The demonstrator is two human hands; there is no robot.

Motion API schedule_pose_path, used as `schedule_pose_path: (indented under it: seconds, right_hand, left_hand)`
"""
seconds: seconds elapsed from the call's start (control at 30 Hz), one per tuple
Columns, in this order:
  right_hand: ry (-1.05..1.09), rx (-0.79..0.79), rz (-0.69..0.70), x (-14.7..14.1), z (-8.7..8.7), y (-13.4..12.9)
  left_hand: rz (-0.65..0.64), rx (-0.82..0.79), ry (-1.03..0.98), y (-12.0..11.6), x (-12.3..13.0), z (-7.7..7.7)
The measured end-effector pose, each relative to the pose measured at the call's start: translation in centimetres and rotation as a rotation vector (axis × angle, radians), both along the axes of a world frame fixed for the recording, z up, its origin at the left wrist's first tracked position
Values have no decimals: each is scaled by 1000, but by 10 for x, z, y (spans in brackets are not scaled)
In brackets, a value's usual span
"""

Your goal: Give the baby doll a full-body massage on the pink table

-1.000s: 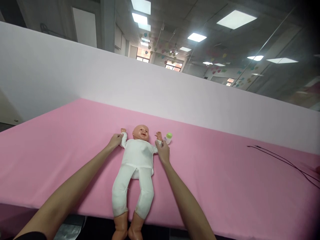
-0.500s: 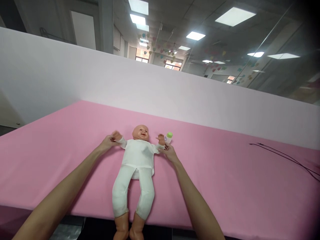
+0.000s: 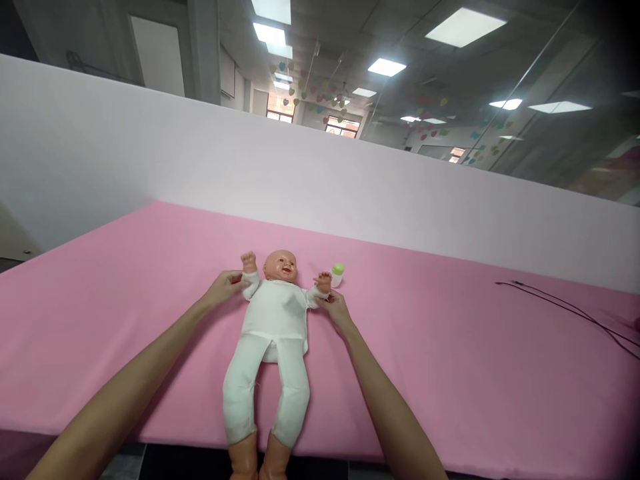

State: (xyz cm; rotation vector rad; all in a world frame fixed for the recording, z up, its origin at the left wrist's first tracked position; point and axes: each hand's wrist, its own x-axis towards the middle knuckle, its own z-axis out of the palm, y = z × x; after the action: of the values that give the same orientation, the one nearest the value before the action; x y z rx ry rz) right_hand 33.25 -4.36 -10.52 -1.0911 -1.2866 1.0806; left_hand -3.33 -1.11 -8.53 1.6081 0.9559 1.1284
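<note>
A baby doll (image 3: 274, 319) in a white cloth suit lies on its back on a pink cloth-covered table (image 3: 125, 347), its vinyl feet past the near edge. My left hand (image 3: 227, 287) grips the white sleeve (image 3: 251, 285) on the image-left arm, just below the doll's raised fist. My right hand (image 3: 335, 311) pinches the other sleeve (image 3: 313, 297) near the cuff. Beyond that arm, a small baby bottle (image 3: 337, 274) with a green cap stands close to the doll's hand, partly hidden behind it.
A thin black cable (image 3: 565, 310) lies on the pink cloth at the right. A tall white board (image 3: 300, 167) runs along the table's far side. Beyond it are an office ceiling with lights and hanging paper hearts.
The doll's image-left arm has swung out and returned upward beside its head, moved by my left hand. My right hand has slid lower along the other sleeve, and that arm now lies lower.
</note>
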Motion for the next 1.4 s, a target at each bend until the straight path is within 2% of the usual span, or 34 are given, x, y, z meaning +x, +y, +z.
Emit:
schedule_pose_path:
  seconds: [0.13,0.23,0.3,0.37,0.5,0.67,0.73,0.83,1.0,1.1,1.17,1.27,1.33,1.4]
  right_hand:
    - [27,-92,-117,-15,-3,20]
    - [-15,-188,-155,-22,-5,25]
    - [-21,-185,-154,-23,-5,24]
    - [1,-156,-122,-20,-5,19]
    - [96,-88,23,-6,-4,6]
    - [-41,-42,148,7,-8,0]
    - [-79,-28,190,8,-10,1]
    - [-36,-41,133,5,-11,1]
    - [35,-85,58,-4,-10,2]
    - [-73,-76,-56,-12,-8,3]
    - [-145,-101,-134,-17,-7,4]
    - [-151,-132,-152,-18,-6,5]
    - [-116,-124,-83,-14,-6,4]
    - [-47,-118,28,-7,-5,3]
  left_hand:
    - [174,-90,-121,20,19,-18]
    - [198,-151,-98,27,26,-30]
    - [189,-164,-92,28,24,-34]
    - [145,-181,-130,26,18,-33]
    - [-80,-208,-262,19,-4,-26]
    - [-274,-187,-173,16,-19,-25]
    - [-311,-184,-152,16,-19,-26]
    - [-244,-196,-179,15,-15,-28]
    - [-35,-148,-199,14,1,-28]
    - [106,-140,-111,15,14,-29]
    - [155,-144,-66,17,21,-31]
    - [148,-145,-56,18,22,-32]
    - [101,-147,-84,17,17,-29]
    - [-14,-159,-143,16,8,-26]
